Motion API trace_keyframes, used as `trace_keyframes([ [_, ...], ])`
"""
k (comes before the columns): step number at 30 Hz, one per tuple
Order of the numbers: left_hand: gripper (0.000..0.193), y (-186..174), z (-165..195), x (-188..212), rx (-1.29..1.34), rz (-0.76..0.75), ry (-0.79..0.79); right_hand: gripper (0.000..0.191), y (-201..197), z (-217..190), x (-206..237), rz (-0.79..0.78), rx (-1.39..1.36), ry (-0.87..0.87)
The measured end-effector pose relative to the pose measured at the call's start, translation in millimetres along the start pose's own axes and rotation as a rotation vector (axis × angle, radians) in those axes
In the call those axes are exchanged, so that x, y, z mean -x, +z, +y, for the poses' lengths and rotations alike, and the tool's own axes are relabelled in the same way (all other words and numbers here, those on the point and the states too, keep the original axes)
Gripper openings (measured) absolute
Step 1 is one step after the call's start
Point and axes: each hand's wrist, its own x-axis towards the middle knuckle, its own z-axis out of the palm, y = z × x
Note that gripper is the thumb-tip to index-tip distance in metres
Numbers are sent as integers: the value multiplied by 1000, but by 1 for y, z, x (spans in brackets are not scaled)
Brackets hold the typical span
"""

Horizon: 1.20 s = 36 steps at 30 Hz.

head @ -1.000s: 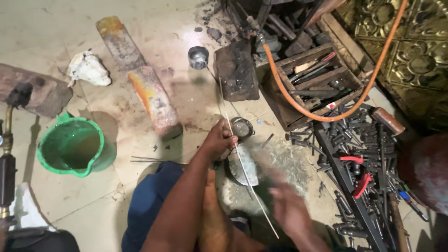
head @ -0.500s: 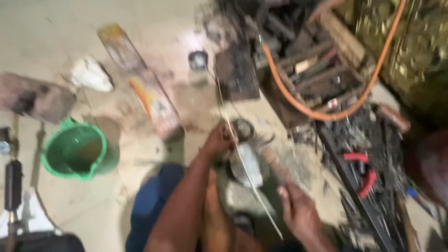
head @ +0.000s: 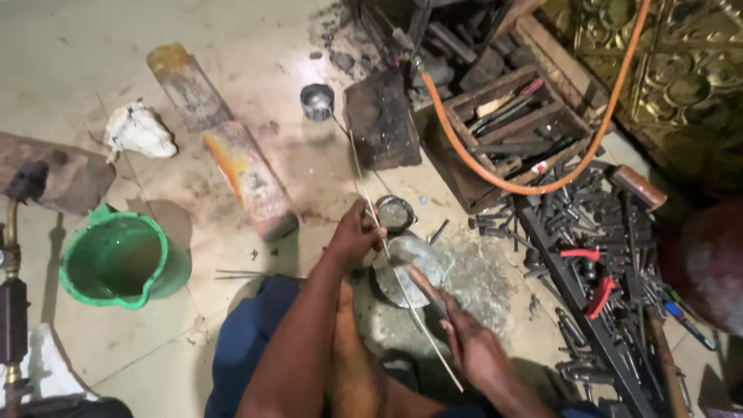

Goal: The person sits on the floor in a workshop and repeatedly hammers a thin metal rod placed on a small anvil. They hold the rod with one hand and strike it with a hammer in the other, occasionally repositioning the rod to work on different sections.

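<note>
We pinched the long thin metal rod [head: 387, 255] in our left hand [head: 354, 236] to steady it across the round metal piece [head: 408, 271] on the floor [head: 255, 101], while our right hand [head: 472, 348] gripped a wooden-handled tool [head: 424, 285] over it.

No packages, labels, signs or screens show (only loose workshop clutter).

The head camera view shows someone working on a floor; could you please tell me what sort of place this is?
Probably a small metalworking shop run on the floor. A wooden crate of tools, an orange hose and a heap of dark metal tools lie around; the left hand holds a thin rod over a round metal piece.
</note>
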Motion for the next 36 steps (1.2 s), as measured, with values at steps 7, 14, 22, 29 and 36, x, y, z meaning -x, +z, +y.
trace_keyframes([
  [7,35,0,8,1,-31,15,-18,35,7,16,2,210,-107,90],
  [14,35,1,14,5,30,22,-12,51,14,15,-3,298,5,-140],
  [22,36,0,8,0,-5,24,-12,52,4,31,-27,103,34,64],
  [29,37,2,-4,0,12,22,-11,43,-32,122,-7,-64,-559,787],
  [36,38,9,-5,-2,76,34,3,41,0,166,-5,173,387,28],
])
